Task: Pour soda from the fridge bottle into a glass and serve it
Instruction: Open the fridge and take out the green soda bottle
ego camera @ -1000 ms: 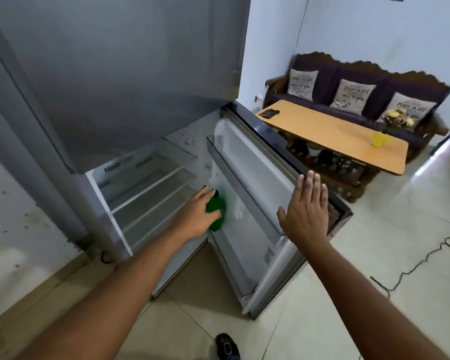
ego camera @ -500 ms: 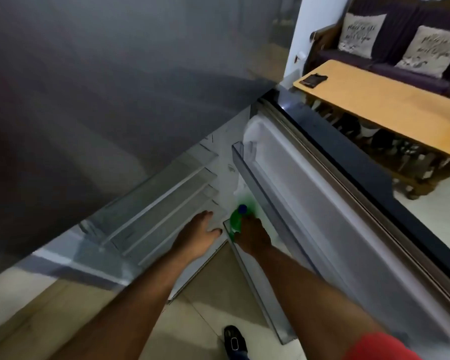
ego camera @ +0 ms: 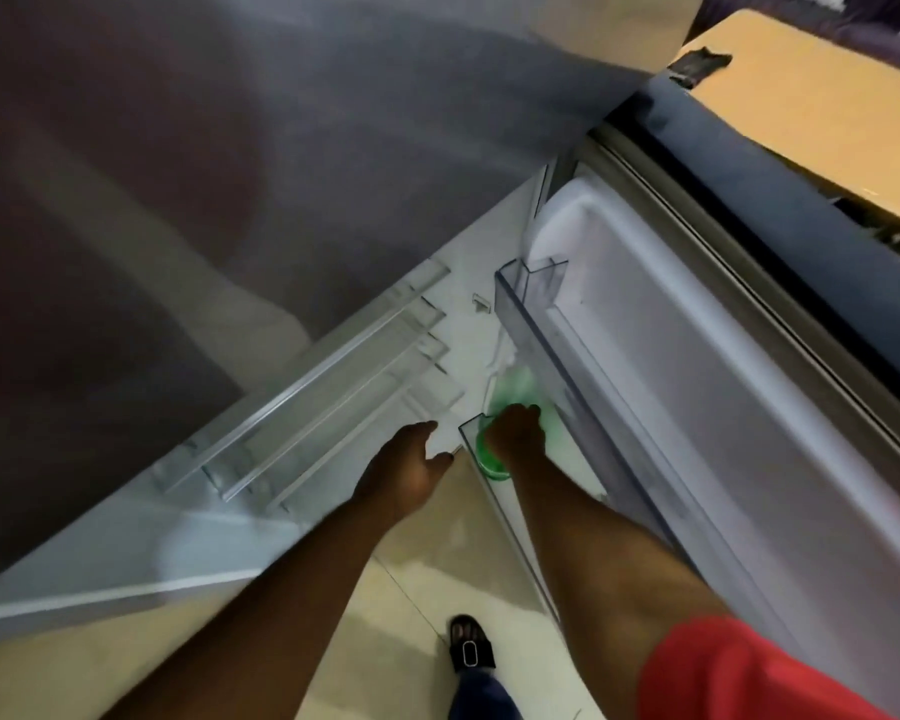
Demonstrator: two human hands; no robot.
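bottle (ego camera: 507, 407) retrieval is the step in hand: the green soda bottle stands in the lowest rack (ego camera: 476, 449) of the open fridge door (ego camera: 697, 407), at centre of the frame, and the right hand (ego camera: 515, 436) is closed over its top, hiding the cap. the left hand (ego camera: 409, 470) sits just left of it, fingers loosely curled and holding nothing, its tips near the edge of the fridge body beside the clear shelves (ego camera: 333, 387).

to do this well, i would wrap the fingers round the neck rather than only the cap and lift straight up until the base clears the rack's front wall, then draw it out toward the lower part of the frame. keep it upright and unshaken, since soda will likely foam when opened. the left hand could take the base as it comes free.

against the frame half a second back, the blue cap showed above the right hand's knuckles; now the hand covers it. the view has dipped closer, so the wooden table (ego camera: 827, 96) sits further into the upper right corner. the left hand has barely shifted.
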